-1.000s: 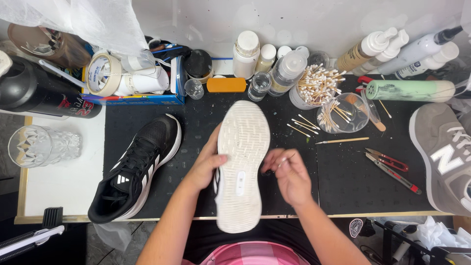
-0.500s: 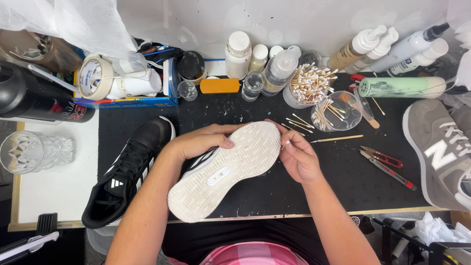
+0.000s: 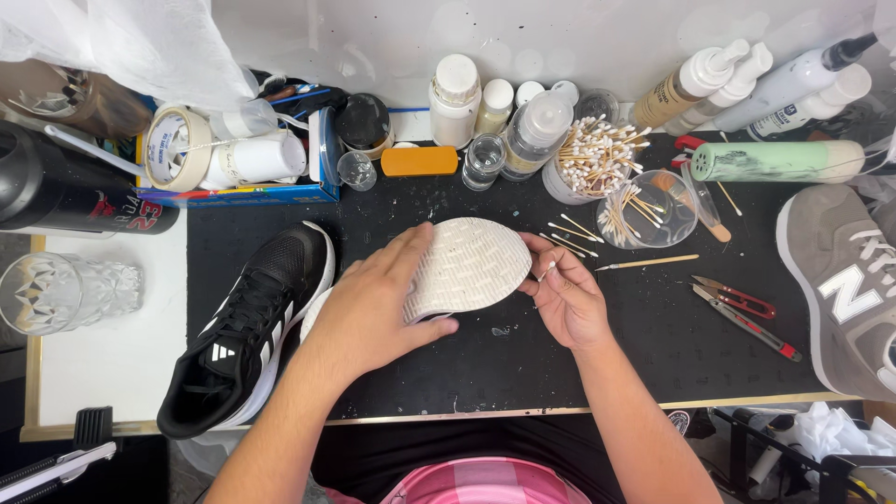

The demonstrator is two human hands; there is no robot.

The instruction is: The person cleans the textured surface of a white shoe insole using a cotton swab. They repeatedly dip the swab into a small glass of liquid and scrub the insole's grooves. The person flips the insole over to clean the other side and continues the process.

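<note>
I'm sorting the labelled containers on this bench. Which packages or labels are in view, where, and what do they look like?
Blue cardboard box: back left, low and open, holding tape and cups.
Black bottle: far left, lying down, red-and-white print.
White jar: back centre, white cap, pale label.
Tan pump bottle: back right, leaning, white pump.
White spray bottle: back right, dark-printed label.

White-soled shoe [image 3: 467,269] turned from upright to slanted, left hand [image 3: 378,313] slid over its sole, right hand [image 3: 569,299] shifted toeward, seemingly pinching a swab.
</note>
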